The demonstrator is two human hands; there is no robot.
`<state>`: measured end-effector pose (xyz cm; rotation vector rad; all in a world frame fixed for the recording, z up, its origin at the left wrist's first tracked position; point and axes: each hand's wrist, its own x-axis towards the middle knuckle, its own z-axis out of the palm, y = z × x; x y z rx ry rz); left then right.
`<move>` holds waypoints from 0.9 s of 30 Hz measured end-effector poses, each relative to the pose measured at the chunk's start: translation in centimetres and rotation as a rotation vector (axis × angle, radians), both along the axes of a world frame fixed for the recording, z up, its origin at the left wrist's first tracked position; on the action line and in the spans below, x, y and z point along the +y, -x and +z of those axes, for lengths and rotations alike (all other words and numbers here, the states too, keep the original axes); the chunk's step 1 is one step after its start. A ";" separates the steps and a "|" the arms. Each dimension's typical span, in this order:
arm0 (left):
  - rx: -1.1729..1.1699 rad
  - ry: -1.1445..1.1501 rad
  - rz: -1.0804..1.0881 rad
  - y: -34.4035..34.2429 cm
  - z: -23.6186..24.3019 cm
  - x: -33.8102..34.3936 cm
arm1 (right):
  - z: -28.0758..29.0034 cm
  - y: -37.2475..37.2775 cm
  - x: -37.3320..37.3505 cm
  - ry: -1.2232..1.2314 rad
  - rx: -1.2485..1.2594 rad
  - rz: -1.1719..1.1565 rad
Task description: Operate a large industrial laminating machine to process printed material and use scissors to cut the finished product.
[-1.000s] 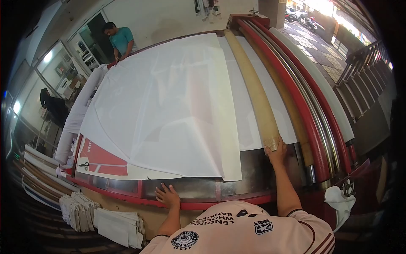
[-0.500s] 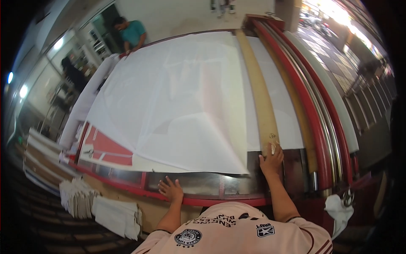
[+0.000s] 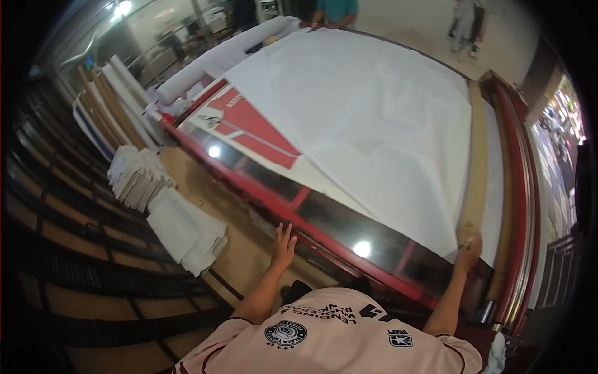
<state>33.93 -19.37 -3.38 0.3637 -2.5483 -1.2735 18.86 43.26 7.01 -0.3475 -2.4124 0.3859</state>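
Note:
At the near end of a long tan tube (image 3: 476,156), my right hand (image 3: 469,249) has its fingers curled over the tube. A large white sheet (image 3: 398,124) covers most of the red-framed table (image 3: 268,201), beside the tube. My left hand (image 3: 284,244) is just off the table's front edge, fingers stretched out, holding nothing. Under the sheet's folded-back left corner, a red and white printed sheet (image 3: 255,128) shows. Scissors (image 3: 208,120) lie on that printed sheet.
Red and metal rollers (image 3: 523,187) run along the right side. A thick white roll (image 3: 224,56) lies at the far left. A co-worker in a teal shirt (image 3: 336,9) stands at the far edge. Folded cloth stacks (image 3: 187,230) and leaning long tubes (image 3: 112,106) are at left.
My view has swung left. My left hand has moved from the table's front strip to off its edge. My right hand remains at the tube's near end, its fingers now more curled.

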 end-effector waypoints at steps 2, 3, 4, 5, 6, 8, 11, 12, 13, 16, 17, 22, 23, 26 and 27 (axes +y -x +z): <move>-0.253 0.014 0.121 -6.6 -2.1 -6.5 | -0.5 -1.0 -5.9 0.017 0.001 -0.050; -0.381 0.058 0.170 -9.8 -3.3 -10.2 | -1.0 -1.3 -10.0 -0.015 0.060 -0.084; -0.537 0.049 0.169 -13.4 -4.3 -13.9 | -1.1 -1.2 -14.3 -0.023 0.107 -0.122; -0.727 0.009 0.178 -17.4 -5.3 -17.1 | -1.5 -1.9 -19.0 0.060 0.098 0.115; -0.792 0.041 0.232 -21.3 -6.1 -19.6 | -2.0 -2.3 -24.0 0.142 -0.007 0.221; -0.951 0.046 0.328 -28.5 -7.0 -23.4 | -2.8 -3.1 -33.4 0.071 -0.152 0.444; -0.955 -0.177 0.484 -35.4 -7.3 -26.2 | -3.1 -3.4 -45.0 0.053 -0.249 0.691; -0.925 -0.189 0.500 -36.7 -7.3 -26.4 | -3.0 -3.1 -48.0 0.049 -0.266 0.689; -0.928 -0.199 0.528 -37.8 -7.5 -25.8 | -2.8 -2.4 -50.9 0.050 -0.248 0.770; -0.855 -0.467 0.590 -38.7 -9.2 -24.5 | -2.4 0.5 -58.5 0.048 -0.212 0.877; -0.912 -0.383 0.554 -38.3 -10.2 -24.5 | -2.4 1.7 -60.8 0.047 -0.204 0.896; -0.989 -0.675 0.409 -37.3 -14.5 -29.2 | -3.5 8.3 -74.1 0.151 -0.131 0.932; -1.003 -0.593 0.434 -36.8 -14.9 -31.1 | -3.7 9.7 -77.1 0.179 -0.131 0.938; -1.019 -0.493 0.470 -34.2 -14.7 -39.2 | -4.1 14.4 -87.6 0.221 -0.037 0.958; -1.014 -0.481 0.485 -33.2 -14.0 -41.7 | -4.2 15.9 -91.3 0.222 -0.017 1.014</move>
